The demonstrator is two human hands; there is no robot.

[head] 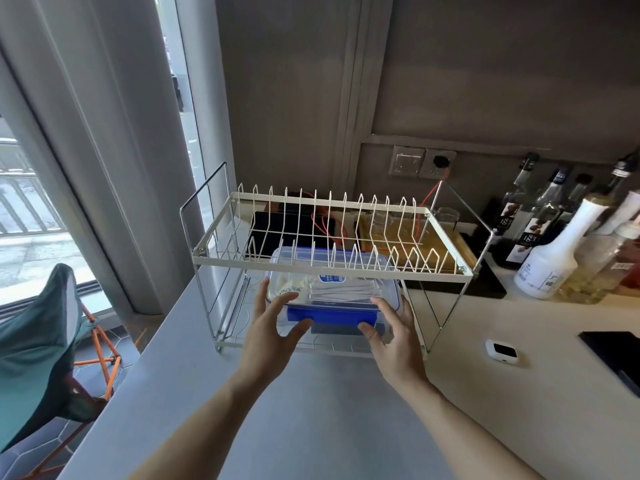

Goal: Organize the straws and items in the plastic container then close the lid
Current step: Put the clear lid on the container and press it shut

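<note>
Biggest risk here is probably the plastic container [334, 292] catching on the dish rack [332, 263], since it sits on the lower shelf right under the top tier, and a snag could tip the straws [343, 289] inside. The left hand [268, 336] and right hand [394, 336] are both spread open, fingers resting on the near corners and thumbs by the blue latch [332, 317], not clamped yet.

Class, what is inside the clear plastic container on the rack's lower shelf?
Through the plastic container: white wrapped straws and a white packet. The blue latch and rack wires hide the rest.
</note>
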